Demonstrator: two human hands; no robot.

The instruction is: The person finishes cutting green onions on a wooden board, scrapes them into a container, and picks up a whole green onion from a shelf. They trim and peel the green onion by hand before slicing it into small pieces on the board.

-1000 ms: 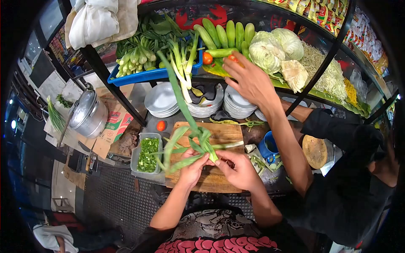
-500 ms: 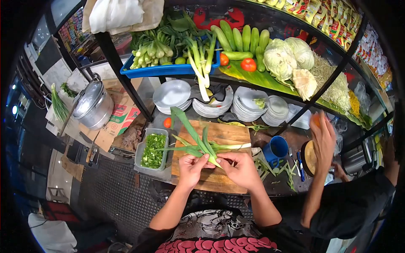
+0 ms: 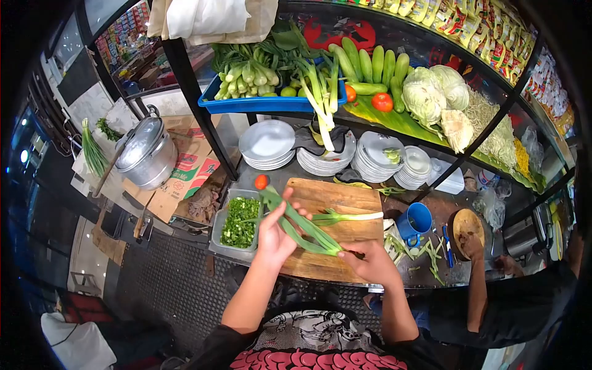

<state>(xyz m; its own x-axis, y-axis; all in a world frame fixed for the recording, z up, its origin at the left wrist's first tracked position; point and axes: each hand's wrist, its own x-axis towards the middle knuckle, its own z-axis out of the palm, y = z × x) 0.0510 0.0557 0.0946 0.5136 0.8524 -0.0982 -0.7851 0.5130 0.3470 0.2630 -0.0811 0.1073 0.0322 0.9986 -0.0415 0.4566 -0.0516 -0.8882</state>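
A green leek (image 3: 307, 231) is stretched slantwise between my hands above the wooden cutting board (image 3: 345, 268). My left hand (image 3: 275, 237) grips it loosely around the long leaves, fingers partly curled. At its pale end, my right hand (image 3: 373, 264) pinches the stalk between thumb and fingers. Another leek (image 3: 354, 216) lies on the board with its white end to the right. Beside my left hand stands a plastic container (image 3: 217, 237) of chopped green leaves (image 3: 240, 222). A tomato (image 3: 262, 181) sits just behind that container.
Right of the board are leek trimmings (image 3: 425, 251), a blue mug (image 3: 414, 222) and a round wooden mortar (image 3: 464, 221), where a co-worker's hand (image 3: 473, 246) rests. Stacked plates (image 3: 267, 140) line the back. A blue tray (image 3: 271, 106) of vegetables sits above; a lidded pot (image 3: 151, 157) stands left.
The leek has swung lower on the right, and my right hand has shifted right. My left hand has risen along the leaves. The co-worker's hand has dropped to the mortar. The view has shifted slightly.
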